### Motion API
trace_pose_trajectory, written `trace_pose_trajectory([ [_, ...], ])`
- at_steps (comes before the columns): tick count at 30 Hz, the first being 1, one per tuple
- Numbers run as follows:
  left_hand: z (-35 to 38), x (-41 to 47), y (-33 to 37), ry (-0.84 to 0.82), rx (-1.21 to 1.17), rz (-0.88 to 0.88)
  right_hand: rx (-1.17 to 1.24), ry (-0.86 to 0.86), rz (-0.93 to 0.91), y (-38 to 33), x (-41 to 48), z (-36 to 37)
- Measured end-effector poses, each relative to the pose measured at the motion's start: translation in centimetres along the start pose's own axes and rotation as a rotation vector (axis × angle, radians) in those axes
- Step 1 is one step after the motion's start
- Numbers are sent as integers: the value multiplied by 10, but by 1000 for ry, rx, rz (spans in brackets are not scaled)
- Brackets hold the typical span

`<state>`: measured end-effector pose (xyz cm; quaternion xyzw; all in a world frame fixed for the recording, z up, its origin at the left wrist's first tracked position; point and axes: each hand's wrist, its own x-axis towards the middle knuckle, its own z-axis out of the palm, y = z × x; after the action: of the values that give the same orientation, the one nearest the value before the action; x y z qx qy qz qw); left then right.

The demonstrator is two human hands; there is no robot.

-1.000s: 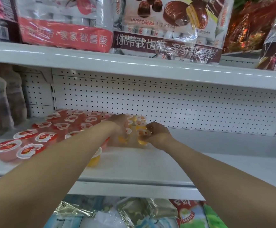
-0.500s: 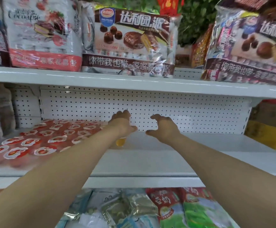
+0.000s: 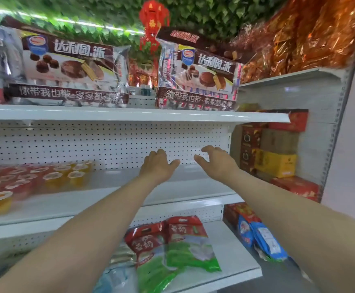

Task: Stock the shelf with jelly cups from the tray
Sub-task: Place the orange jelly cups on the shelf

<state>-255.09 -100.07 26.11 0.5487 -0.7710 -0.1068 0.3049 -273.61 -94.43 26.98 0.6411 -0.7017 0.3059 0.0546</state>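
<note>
both hands hang over the bare middle of the shelf, the left hand and right hand loosely spread, palms down, gripping nothing. the jelly cups sit packed in rows at the shelf's left end, red ones beside orange ones, likely grouped by flavour so the bare stretch to their right fills next. no tray is in view, so more cups must come from out of frame

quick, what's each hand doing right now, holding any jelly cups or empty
Left hand: open, fingers spread, holding nothing, over the bare shelf.
Right hand: open, fingers loosely curled, holding nothing.
</note>
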Motion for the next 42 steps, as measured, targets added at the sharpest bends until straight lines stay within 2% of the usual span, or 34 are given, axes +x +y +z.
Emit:
trace_pose_trajectory([
  [10,109,-64,118,-109,-48,32,-95,-35,138,156,-91,-63],
  [20,233,-111,162,-333,12,27,-117,-144,379,274,-172,-40],
  [26,324,-128,148,-516,22,-6,-160,-292,523,332,-223,6],
  [29,366,-142,128,-599,25,-49,-86,-339,651,356,-249,41],
  [38,473,-220,38,-1004,76,-159,59,-629,906,400,-345,161],
  [42,507,-258,-4,-1116,106,-263,105,-749,1014,408,-390,201],
])
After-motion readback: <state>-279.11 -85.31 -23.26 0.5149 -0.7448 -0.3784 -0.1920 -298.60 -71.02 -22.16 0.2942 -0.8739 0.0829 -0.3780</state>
